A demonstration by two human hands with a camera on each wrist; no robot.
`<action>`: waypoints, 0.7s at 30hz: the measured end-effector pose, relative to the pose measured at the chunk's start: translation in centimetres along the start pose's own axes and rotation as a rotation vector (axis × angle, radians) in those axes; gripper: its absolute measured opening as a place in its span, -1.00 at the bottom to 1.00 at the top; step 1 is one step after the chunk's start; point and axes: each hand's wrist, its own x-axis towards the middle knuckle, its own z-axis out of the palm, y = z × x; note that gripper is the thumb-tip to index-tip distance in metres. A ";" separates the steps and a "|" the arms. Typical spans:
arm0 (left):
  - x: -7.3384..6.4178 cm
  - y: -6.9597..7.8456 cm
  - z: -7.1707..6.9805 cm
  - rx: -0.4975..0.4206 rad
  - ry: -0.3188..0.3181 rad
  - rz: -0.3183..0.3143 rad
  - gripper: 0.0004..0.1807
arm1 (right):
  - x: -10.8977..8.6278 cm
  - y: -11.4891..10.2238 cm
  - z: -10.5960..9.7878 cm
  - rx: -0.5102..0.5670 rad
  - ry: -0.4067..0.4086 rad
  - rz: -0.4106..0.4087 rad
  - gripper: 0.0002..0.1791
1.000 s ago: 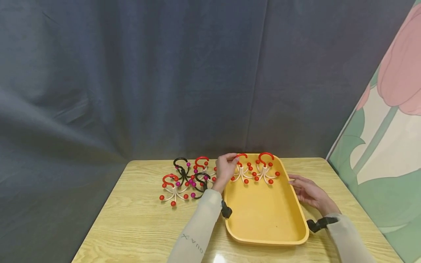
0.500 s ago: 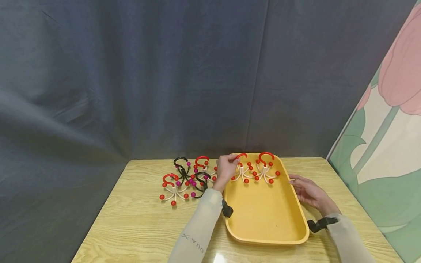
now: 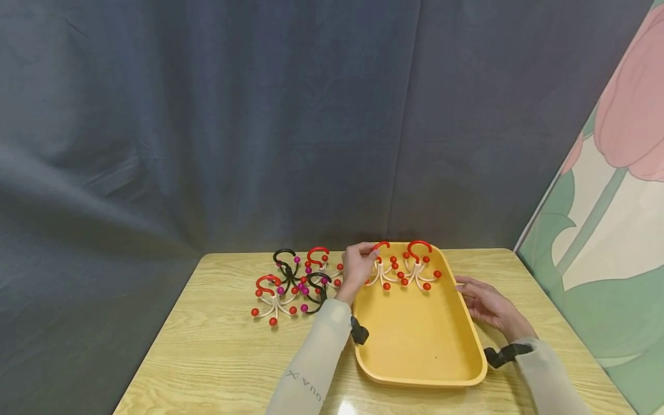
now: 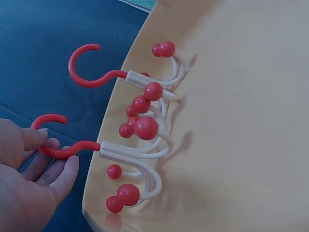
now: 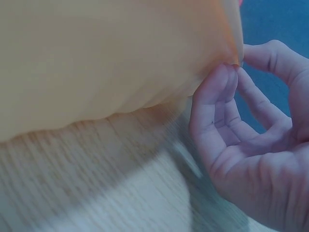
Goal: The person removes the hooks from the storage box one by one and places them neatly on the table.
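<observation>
Tabletop (image 3: 207,357) spreads from the left, where two black hangers (image 3: 289,274) and two loose red-and-white hangers (image 3: 275,298) crowd together near the back edge, just beside the yellow tray (image 3: 415,340). Next comes the left hand (image 3: 357,265), pinching the red hook of the held hanger (image 4: 118,151) between thumb and fingers. That hanger sits at the tray's far end, its white arms inside and its hook reaching towards the rim; whether the arms bear on the floor is hard to tell. Just to its right stands the neighbouring hanger (image 4: 137,79), their red balls so close (perhaps touching) that a straight lift or a gentle release would suit better than a sideways twist. The back rim leaves little room before the dark curtain (image 3: 301,132), whereas the tray floor offers ample space towards the front. At the right side, the right hand (image 3: 487,305) grips the rim with fingers bent, a hold that should steady the tray, with the tabletop's right edge well beyond.
</observation>
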 end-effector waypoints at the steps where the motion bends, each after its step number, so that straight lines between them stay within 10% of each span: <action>1: 0.0 0.1 0.0 -0.003 0.003 0.009 -0.86 | 0.0 0.0 0.0 0.004 -0.006 -0.001 -0.74; 21: -0.8 4.3 -3.2 -0.040 -0.054 0.108 -0.77 | -0.1 0.0 0.1 -0.047 0.035 0.009 -0.71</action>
